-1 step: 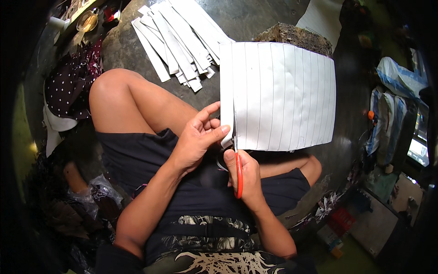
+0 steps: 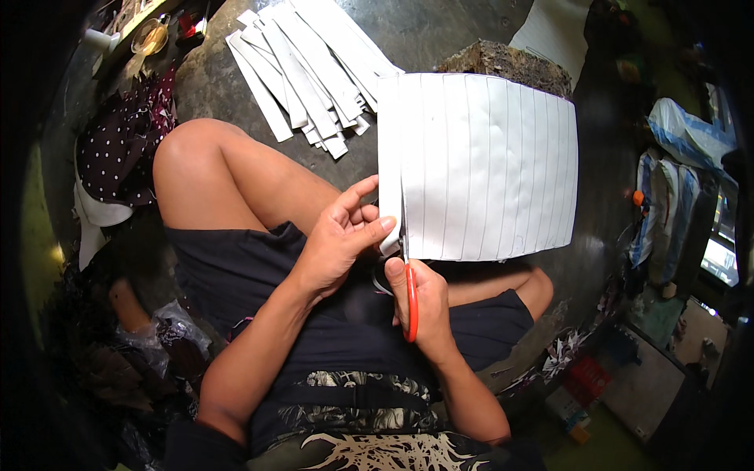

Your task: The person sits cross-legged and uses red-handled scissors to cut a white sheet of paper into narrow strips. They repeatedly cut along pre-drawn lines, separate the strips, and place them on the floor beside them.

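Note:
A white sheet (image 2: 495, 165) ruled with dark lines lies before me, its far edge against a rough block. My right hand (image 2: 426, 302) is closed round the handles of red-handled scissors (image 2: 411, 306). The scissor blades stand in a cut along the sheet's left side, beside a narrow strip (image 2: 390, 149) at its left edge. My left hand (image 2: 342, 231) pinches the near end of that strip between thumb and fingers, with the forefinger stretched along its outer edge. Part of the blades is hidden by the sheet.
Several cut white strips (image 2: 302, 71) lie in a loose pile on the dark floor, far left of the sheet. Beyond the sheet is the rough brown block (image 2: 514, 64). Dotted dark cloth (image 2: 118, 153) lies at left. White-and-blue plastic bags (image 2: 667, 196) are at right.
Both hands and the scissors stay in nearly the same place. The near edge of the sheet has dipped very slightly toward me.

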Tool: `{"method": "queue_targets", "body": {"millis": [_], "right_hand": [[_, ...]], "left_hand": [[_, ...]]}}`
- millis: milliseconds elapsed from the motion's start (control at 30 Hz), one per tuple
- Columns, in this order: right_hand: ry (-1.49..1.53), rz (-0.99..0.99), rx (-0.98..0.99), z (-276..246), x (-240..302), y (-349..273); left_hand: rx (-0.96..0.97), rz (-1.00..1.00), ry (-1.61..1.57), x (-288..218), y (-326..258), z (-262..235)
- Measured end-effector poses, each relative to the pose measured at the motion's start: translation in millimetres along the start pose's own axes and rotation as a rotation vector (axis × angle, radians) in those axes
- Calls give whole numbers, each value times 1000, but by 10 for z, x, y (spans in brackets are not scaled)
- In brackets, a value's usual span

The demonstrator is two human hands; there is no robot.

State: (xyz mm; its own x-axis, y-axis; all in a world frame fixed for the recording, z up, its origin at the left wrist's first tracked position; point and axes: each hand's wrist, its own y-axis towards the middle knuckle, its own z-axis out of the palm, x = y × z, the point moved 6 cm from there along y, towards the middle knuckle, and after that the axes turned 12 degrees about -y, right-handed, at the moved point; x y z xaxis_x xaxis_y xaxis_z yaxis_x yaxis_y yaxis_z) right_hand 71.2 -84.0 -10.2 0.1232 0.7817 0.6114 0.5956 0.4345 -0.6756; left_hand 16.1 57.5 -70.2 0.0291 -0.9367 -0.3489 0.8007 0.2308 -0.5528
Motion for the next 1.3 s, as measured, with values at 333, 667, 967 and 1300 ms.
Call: {"method": "queue_targets", "body": {"millis": [333, 667, 967, 1300], "right_hand": [[-22, -10, -1, -23, 130, 208], [-9, -10, -4, -36, 229, 268], [29, -72, -12, -6, 337, 529], [11, -140, -46, -45, 510, 757]], "left_hand": [[41, -18, -41, -37, -22, -5], [72, 11, -73, -43, -15, -15], [105, -8, -57, -42, -27, -27], [85, -20, -39, -82, -65, 32]]}}
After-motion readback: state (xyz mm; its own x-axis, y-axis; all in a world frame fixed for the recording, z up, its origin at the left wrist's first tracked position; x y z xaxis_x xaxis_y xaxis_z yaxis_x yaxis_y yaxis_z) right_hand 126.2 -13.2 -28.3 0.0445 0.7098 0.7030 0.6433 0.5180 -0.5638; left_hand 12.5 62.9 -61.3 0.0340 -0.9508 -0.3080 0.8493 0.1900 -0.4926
